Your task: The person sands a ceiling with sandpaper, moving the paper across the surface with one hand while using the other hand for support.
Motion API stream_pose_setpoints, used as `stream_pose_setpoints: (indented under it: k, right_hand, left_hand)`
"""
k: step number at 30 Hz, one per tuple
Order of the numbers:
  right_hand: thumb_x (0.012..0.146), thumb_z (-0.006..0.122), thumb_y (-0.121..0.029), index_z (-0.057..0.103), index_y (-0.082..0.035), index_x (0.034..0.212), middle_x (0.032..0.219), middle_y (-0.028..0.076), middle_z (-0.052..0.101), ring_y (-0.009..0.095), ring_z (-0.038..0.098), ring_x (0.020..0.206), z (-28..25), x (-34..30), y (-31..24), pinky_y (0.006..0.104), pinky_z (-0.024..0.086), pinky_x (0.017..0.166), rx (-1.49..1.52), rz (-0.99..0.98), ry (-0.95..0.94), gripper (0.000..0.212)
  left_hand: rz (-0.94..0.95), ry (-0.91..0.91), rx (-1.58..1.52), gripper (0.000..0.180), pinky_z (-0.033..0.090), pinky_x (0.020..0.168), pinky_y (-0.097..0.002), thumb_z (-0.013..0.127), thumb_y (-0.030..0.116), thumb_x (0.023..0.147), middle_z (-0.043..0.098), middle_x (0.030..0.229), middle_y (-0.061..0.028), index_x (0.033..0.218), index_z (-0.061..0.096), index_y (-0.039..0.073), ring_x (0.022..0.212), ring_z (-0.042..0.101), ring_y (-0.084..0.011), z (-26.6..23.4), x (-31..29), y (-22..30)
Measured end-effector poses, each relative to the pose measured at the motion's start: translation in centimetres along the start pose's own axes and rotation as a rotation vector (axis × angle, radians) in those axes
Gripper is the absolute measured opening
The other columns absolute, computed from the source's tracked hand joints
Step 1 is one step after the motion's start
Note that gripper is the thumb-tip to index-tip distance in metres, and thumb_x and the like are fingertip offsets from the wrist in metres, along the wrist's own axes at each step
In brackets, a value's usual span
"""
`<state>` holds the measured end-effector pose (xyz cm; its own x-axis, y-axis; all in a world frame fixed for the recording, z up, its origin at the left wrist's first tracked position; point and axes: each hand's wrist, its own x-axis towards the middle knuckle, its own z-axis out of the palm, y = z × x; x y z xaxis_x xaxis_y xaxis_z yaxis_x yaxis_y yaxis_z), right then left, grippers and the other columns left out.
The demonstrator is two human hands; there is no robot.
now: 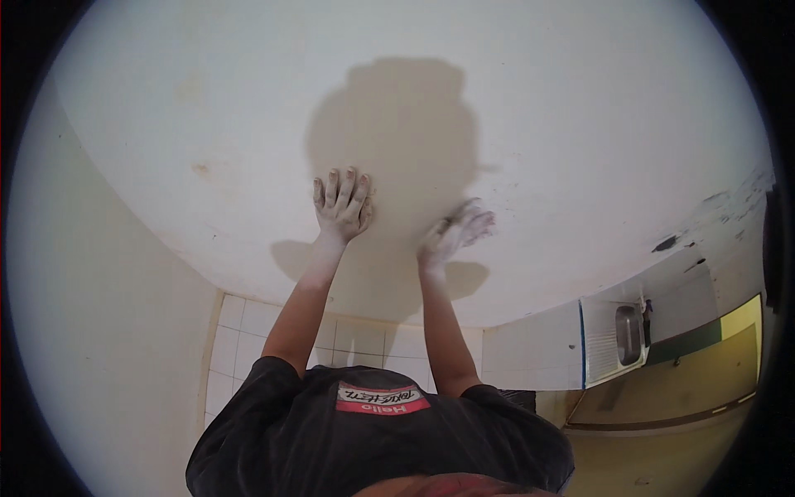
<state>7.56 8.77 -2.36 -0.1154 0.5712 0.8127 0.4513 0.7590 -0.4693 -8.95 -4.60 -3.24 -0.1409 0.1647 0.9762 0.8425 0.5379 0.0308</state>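
We faced a broad, off-white painted wall (563, 108) that stretched around and beyond both hands. Our left hand (339, 209), coated in pale dust, lay open against it, fingers straight and slightly spread. Our right hand (457, 232), equally dusty, was blurred just beside it, tilted outward; we could not tell whether its fingers were closed on anything.

A large, soft brown-grey shadow (397, 124) fell on the wall between and beyond the hands. Left of the left hand, the surface bore a small brownish stain (201, 169); well to the right of the right hand, it carried dark, patchy black marks (665, 244). A plain, pale side wall (91, 215) met it in a corner, far left of the left hand.

Nearer to us than the hands were square white tiles (358, 336) with thin dark joints, partly hidden by our short-sleeved black shirt (397, 447) with its red-and-white label (383, 398). To the right of the right hand and nearer our body, we had a grey metal sink (629, 335) with a ridged drainboard (600, 344).
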Motion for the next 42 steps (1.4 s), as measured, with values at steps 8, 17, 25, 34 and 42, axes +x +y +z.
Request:
stream_pose_setpoints:
  k: [8,17,25,34,42]
  right_hand:
    - [0.094,0.049,-0.021,0.054,-0.012,0.138,0.144,0.034,0.038,0.054,0.023,0.139,1.0,-10.0,8.6,0.0656,0.007,0.113,-0.177,-0.317,-0.373,0.045]
    - [0.092,0.044,-0.011,0.027,0.004,0.149,0.156,0.028,0.021,0.046,0.011,0.146,-1.1,3.3,-1.6,0.0579,0.003,0.117,-0.020,-0.129,0.170,0.062]
    - [0.096,0.041,-0.016,0.035,0.004,0.146,0.156,0.028,0.022,0.045,0.011,0.147,1.4,-9.2,6.9,0.0626,0.000,0.115,-0.331,-0.279,-0.169,0.054]
    - [0.093,0.049,-0.023,0.033,-0.001,0.149,0.156,0.027,0.022,0.046,0.011,0.147,-1.2,2.9,-1.6,0.0599,0.006,0.117,0.099,-0.149,0.188,0.062]
    - [0.094,0.046,-0.021,0.036,-0.002,0.148,0.157,0.027,0.020,0.047,0.011,0.146,0.8,-7.8,3.7,0.0605,0.005,0.116,-0.248,-0.443,-0.270,0.058]
  left_hand:
    - [-0.001,0.005,-0.062,0.050,0.012,0.119,-0.0552,0.054,0.031,0.087,0.041,0.152,-0.0072,0.135,0.057,0.021,0.146,0.025,-0.0319,0.0,0.7,0.9]
    - [0.047,0.026,-0.067,0.047,0.012,0.118,-0.0569,0.052,0.028,0.088,0.044,0.149,-0.0116,0.132,0.059,0.012,0.144,0.027,-0.0374,-0.5,0.4,-0.3]
    - [0.051,0.003,-0.127,0.047,0.011,0.118,-0.0562,0.054,0.026,0.087,0.044,0.150,-0.0115,0.132,0.060,0.013,0.144,0.026,-0.0377,-0.4,1.0,0.7]
    - [-0.002,-0.038,-0.092,0.047,0.008,0.120,-0.0535,0.053,0.030,0.086,0.043,0.151,-0.0063,0.132,0.061,0.020,0.145,0.026,-0.0336,-0.5,0.1,-0.2]
    - [0.001,-0.008,-0.128,0.049,0.008,0.119,-0.0535,0.053,0.031,0.088,0.042,0.152,-0.0067,0.135,0.059,0.020,0.146,0.025,-0.0337,0.2,0.4,0.3]
